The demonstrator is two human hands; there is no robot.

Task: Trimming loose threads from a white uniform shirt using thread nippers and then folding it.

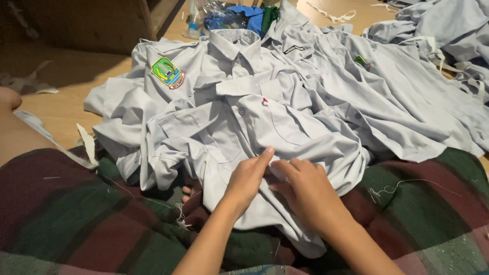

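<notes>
Pale grey shirt (265, 137): soft, light, floppy. Left hand (247, 178) flat on its hem; right hand (300, 188) pinches the fold beside it.

shirts (285, 102) piled on floor (61, 102), perhaps overlapping

Two hands, left (248, 179) and right (304, 189); several grey shirts (285, 127), exact count unclear; one green-yellow sleeve badge (167, 72); one plaid cloth (81, 214).

Home sewing spot: uniform shirts (285, 102) heaped on floor (66, 81).
</notes>
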